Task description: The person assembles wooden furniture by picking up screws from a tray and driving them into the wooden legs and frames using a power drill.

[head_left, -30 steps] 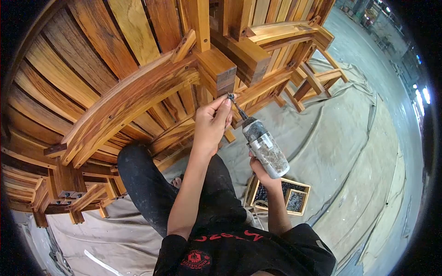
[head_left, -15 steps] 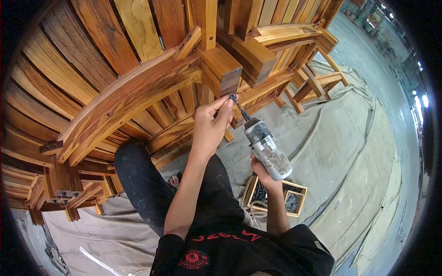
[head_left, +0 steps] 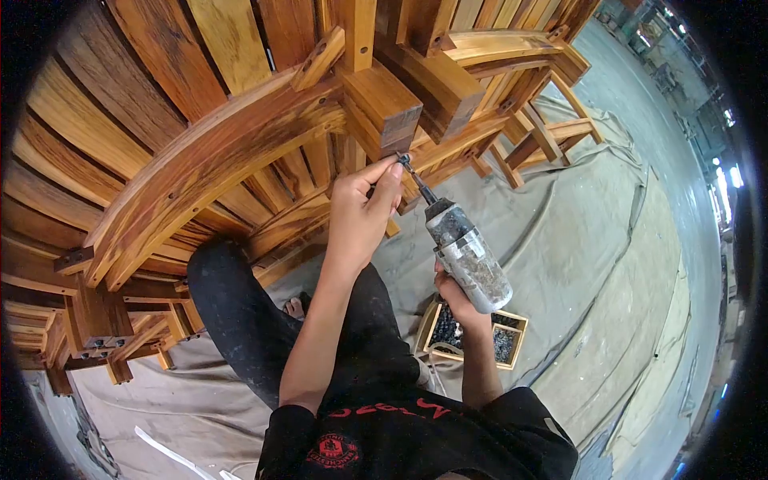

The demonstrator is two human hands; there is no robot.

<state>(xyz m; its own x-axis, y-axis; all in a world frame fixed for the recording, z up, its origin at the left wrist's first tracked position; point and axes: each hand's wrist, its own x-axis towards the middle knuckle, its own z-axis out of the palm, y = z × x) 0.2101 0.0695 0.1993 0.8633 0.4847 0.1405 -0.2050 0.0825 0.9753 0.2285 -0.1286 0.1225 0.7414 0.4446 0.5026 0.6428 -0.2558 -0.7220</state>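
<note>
**Driver bit set at a block under slatted furniture**

The left hand [head_left: 362, 214] pinched a small screw [head_left: 398, 159] at the bit tip; the right hand [head_left: 453, 298] gripped the driver [head_left: 466, 254], a scuffed grey metal cylinder, at four o'clock from the left hand. The squared wooden block [head_left: 382, 110] lay at twelve o'clock; a compartmented wooden tray [head_left: 475, 333] lay at six o'clock.

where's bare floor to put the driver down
Bare grey sheet lies right of the driver, between the far chair frames and the screw box. Crowded at left: stacked chairs and the knee.
</note>
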